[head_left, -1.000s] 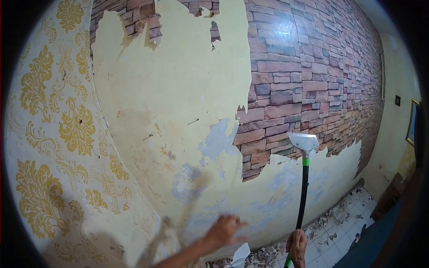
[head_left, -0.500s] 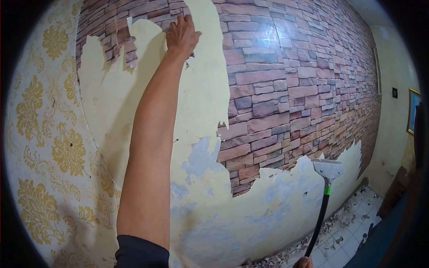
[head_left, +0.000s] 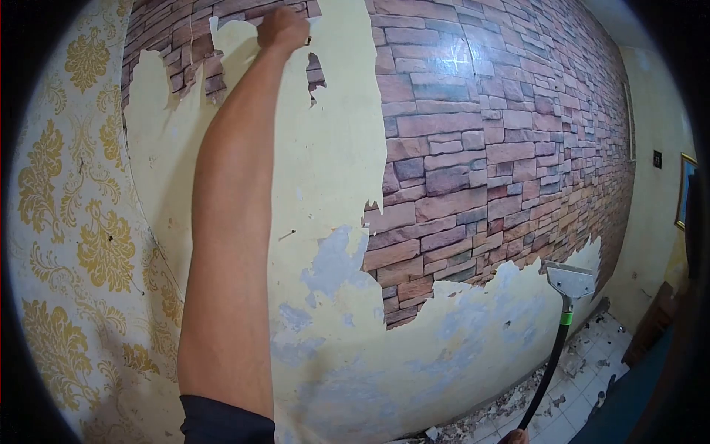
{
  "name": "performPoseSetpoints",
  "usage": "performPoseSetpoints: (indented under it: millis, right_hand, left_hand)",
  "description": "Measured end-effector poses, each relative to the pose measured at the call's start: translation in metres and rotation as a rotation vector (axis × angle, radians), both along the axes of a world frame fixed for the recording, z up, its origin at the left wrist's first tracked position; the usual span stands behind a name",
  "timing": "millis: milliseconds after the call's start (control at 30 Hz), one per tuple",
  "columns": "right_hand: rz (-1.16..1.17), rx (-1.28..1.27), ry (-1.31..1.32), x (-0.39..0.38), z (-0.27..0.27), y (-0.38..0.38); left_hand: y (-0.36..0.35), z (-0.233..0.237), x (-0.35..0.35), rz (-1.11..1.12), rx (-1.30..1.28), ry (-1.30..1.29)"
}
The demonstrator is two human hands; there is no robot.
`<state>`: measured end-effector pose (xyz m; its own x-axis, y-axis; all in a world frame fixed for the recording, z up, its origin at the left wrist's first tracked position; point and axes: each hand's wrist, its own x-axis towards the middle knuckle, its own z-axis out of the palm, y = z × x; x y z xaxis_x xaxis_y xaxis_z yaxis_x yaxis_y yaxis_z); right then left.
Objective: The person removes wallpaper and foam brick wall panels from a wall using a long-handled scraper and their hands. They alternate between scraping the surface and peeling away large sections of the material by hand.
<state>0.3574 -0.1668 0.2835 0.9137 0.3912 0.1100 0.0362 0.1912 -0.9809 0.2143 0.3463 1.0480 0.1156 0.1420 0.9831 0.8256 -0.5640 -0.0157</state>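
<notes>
My left hand (head_left: 283, 29) is raised at the top of the wall, its fingers curled closed at the torn lower edge of the brick-pattern wallpaper (head_left: 444, 140); the fingertips are mostly hidden. Just below it, a small leftover wallpaper scrap (head_left: 316, 72) clings to the bare cream plaster (head_left: 333, 163). At the bottom edge, partly out of view, my right hand (head_left: 515, 436) grips a long-handled scraper (head_left: 568, 285). The scraper has a black handle, a green band and a wide metal head, which is held upright near the ragged lower wallpaper edge on the right.
Gold-flowered wallpaper (head_left: 103, 244) covers the wall on the left. Torn paper bits (head_left: 510, 407) litter the white tiled floor (head_left: 573, 392) along the wall's foot. A framed picture (head_left: 686, 191) and a small dark plate (head_left: 657, 159) are on the far right wall.
My left hand has moved up and slightly left, its fingers going from spread to curled, uncovering the wallpaper scrap. The scraper has shifted to the right in view.
</notes>
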Motion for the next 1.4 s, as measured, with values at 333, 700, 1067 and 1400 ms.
performPoseSetpoints:
  millis: [333,700,1067,1400]
  right_hand:
    - [0.101,0.090,0.018,-0.012,-0.010,0.022]
    - [0.102,0.045,0.026,0.001,-0.011,0.008]
    - [0.103,0.049,0.122,0.009,-0.017,0.024]
    - [0.141,0.068,0.097,0.000,-0.004,0.017]
  left_hand:
    - [-0.015,-0.049,-0.019,-1.092,-0.244,-0.464]
    - [0.008,-0.087,0.010,-1.573,-0.105,-0.699]
    - [-0.017,-0.080,-0.021,-1.136,-0.227,-0.485]
    - [-0.023,-0.253,-0.047,-1.185,-0.330,-0.609]
